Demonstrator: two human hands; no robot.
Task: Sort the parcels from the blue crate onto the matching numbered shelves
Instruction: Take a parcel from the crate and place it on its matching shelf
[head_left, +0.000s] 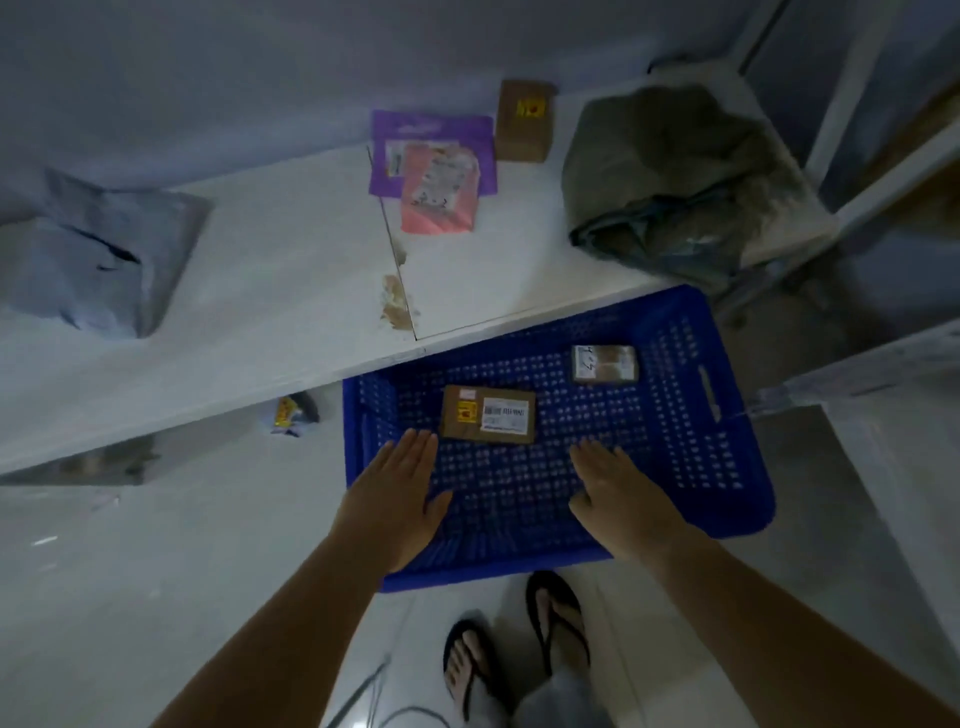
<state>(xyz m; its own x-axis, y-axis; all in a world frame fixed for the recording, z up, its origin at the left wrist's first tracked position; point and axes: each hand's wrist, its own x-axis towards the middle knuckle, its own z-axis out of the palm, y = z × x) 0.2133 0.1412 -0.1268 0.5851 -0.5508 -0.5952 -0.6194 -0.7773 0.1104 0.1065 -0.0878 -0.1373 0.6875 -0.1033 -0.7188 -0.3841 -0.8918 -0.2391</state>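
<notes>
From the head camera, the blue crate (727, 467) sits on the floor, its far edge tucked under the front edge of a white shelf (260, 322). Two parcels lie in the crate: a brown box with a white label (488, 414) left of centre and a smaller taped box (604, 363) towards the far right corner, well apart from each other.

The left hand (395, 493) and right hand (618, 499) reach palm-down over the near part of the crate. Their fingers are straight and close together, and they grasp nothing. The left fingertips are just beside the labelled box's near corner.

On the shelf lie a pink mailer (439, 189) overlapping a purple mailer (431, 130), a brown carton (523, 120), a crumpled grey-green bag (670, 176) and a grey poly bag (98, 254).
</notes>
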